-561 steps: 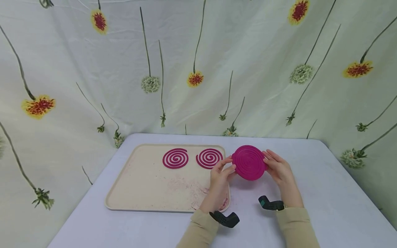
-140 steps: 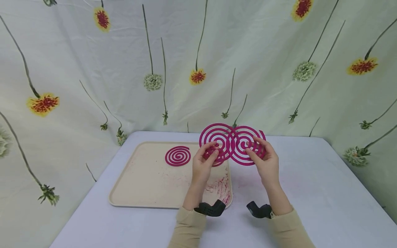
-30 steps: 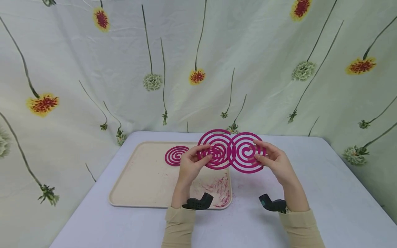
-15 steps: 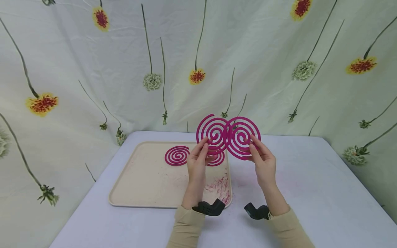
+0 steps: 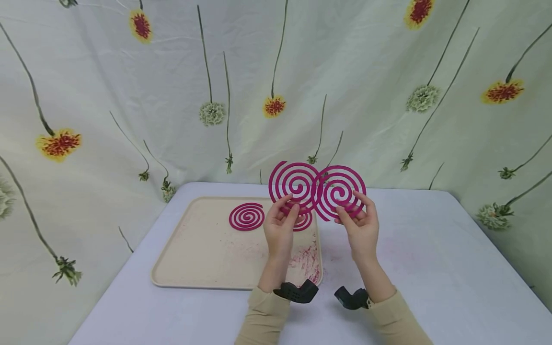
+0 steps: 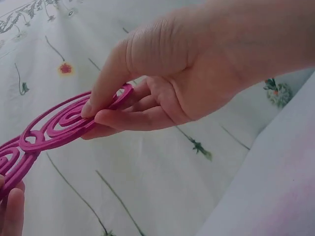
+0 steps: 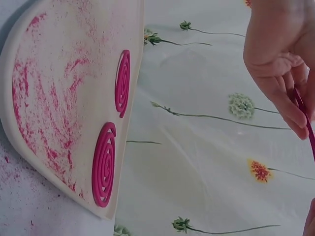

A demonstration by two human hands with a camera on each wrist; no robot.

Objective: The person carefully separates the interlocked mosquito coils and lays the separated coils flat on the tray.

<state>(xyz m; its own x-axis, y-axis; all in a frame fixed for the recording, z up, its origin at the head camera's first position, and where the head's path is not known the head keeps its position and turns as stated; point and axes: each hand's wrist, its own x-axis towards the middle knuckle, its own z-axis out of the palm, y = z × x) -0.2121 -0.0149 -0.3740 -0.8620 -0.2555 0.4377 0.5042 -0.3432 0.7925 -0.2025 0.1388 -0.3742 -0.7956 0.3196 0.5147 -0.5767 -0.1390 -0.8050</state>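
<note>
While both sets of fingers (image 5: pixel 288 211) pinch the lower rims of two magenta spiral coils, the pair is held upright above the counter (image 5: pixel 431 268), edges overlapping at the middle. The left hand (image 5: pixel 279 230) clamps thumb and fingers on the left coil (image 5: pixel 294 187); the left wrist view shows the thumb on top of the outer ring and the fingers curled beneath it. The right hand (image 5: pixel 361 229) grips the right coil (image 5: pixel 340 191) in the same way, thumb in front and fingers behind. Both coils stand just beyond the far right corner of a beige tray (image 5: pixel 194 268) that lies on the pale lavender counter. On the tray lie two more magenta coils: one flat near the far edge (image 5: pixel 247 216), another (image 5: pixel 304 221) partly hidden behind the left hand. Pink dust (image 5: pixel 306 266) streaks the tray's right side, and a faint scatter of it lies on the counter beside it. Black wrist-mounted devices (image 5: pixel 297 292) sit at the cuffs of beige sleeves (image 5: pixel 263 321). A pale cloth (image 5: pixel 129 86) printed with long-stemmed flowers hangs behind. No brand, label or writing can be read anywhere.
</note>
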